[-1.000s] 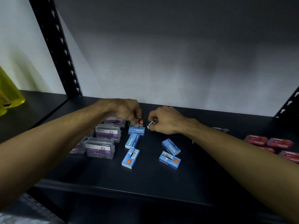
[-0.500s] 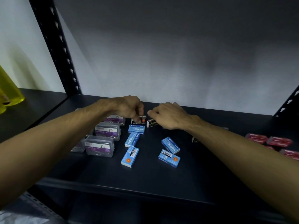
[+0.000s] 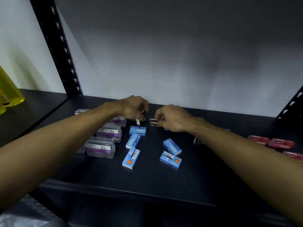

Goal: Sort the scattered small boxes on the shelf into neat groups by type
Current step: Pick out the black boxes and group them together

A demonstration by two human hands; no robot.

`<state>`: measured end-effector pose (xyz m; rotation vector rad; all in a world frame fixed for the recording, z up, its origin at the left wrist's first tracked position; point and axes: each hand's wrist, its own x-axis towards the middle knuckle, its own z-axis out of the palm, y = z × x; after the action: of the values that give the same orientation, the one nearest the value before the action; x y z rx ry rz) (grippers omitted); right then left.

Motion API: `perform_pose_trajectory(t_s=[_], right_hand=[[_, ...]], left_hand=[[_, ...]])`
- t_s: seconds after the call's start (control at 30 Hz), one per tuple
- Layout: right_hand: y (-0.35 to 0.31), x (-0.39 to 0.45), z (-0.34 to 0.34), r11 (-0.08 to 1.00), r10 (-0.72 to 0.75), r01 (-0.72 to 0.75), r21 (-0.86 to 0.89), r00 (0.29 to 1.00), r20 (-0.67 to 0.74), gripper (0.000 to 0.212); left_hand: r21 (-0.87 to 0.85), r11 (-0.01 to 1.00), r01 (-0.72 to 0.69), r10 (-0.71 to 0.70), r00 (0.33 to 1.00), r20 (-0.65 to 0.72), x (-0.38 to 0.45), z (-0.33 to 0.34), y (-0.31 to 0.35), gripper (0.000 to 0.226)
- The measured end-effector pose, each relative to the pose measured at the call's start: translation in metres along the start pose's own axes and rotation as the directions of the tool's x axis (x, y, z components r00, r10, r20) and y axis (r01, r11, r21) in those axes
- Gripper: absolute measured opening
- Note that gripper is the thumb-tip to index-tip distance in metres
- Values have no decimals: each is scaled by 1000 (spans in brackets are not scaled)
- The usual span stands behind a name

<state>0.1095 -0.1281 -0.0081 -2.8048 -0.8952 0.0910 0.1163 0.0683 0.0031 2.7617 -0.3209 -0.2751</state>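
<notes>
While hands [image 3: 134, 108] work, blue boxes [image 3: 171, 146] nearby

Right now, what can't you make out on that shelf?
- Head view: the box in the left hand is mostly covered by its fingers; type unreadable.
- Black staples box: right end hidden under the right hand.
- Another dark box: mostly behind the right forearm.
- Red boxes: labels blurred, the lowest cut by the right frame edge.
- Rear paper clip boxes: partly behind the left forearm.
</notes>
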Motion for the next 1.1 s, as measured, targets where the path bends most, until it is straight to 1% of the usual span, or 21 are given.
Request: perform_pose_trajectory(t_s=[0.13,0.17,0.2,0.27,0.33,0.4,0.47,0.53,0.7,0.8,0.97,1.1], right_hand=[[0,0,0,1000,7,-7,5,1000,0,20],[0,0,0,1000,9,-9,8,1000,2,20],[1,0,0,1000,10,-10,10,1000,4,20],[1,0,0,1000,13,-13,14,1000,10,21],[3,0,0,1000,20,-20,13,1000,12,23],[4,0,0,1000,28,-28,6,1000,11,27],[4,1,1,999,37,-37,8,999,14,29],[3,2,2,999,48,-48,14,999,19,28],[4,3,2,997,67,-67,37,998,9,19],[5,3,0,995,83,-83,54,997,4,16],[6,4,2,995,76,-76,56,997,17,12],[7,2,1,993,75,-75,91,997,8,10]], left_hand=[[-47,999,-15,16,1000,4,-2,-6,2,13],[-51,998,-24,23,1000,-7,-2,-8,1,11],[-45,998,-35,34,999,-24,-3,-12,-1,15],[5,997,-71,71,997,-38,-6,-19,-1,33],[40,995,-96,95,995,13,-9,-22,-3,47],[49,994,-93,90,993,76,-10,-19,-7,54],[62,994,-93,85,989,117,-7,-14,-9,52],[80,992,-99,89,989,122,-4,-8,-8,46],[63,990,-128,123,989,77,2,-2,-6,19],[95,991,-90,86,995,44,3,-4,-5,11],[113,992,-62,56,997,56,4,-5,-8,21],[55,997,-47,42,996,77,3,-10,-12,25]])
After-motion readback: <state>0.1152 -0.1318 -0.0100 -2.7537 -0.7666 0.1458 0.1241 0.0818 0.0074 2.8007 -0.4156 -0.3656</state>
